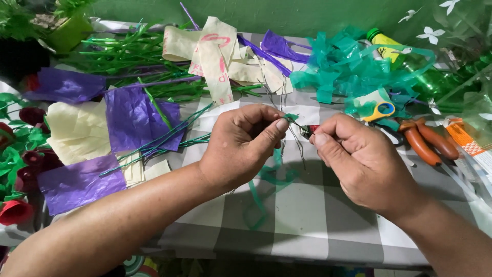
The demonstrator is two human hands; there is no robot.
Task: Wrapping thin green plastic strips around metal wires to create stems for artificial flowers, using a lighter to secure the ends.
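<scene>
My left hand point(241, 143) pinches a thin wire and a strip of green plastic tape point(266, 179) between thumb and forefinger; the tape hangs down onto the checked tablecloth point(307, 205). My right hand point(364, 164) grips a small red piece point(311, 129) at the wire's other end, close to the left fingertips. Both hands hover just above the table's middle. What the red piece is exactly stays hidden by the fingers.
Purple point(136, 120) and cream plastic sheets point(77, 131) lie left, with green wrapped stems point(128, 51) behind. Teal plastic scraps point(348, 66), a yellow-handled scissors point(382, 110), orange-handled pliers point(428, 143) and a glue tube point(384, 43) sit right. Red artificial flowers point(20, 169) line the left edge.
</scene>
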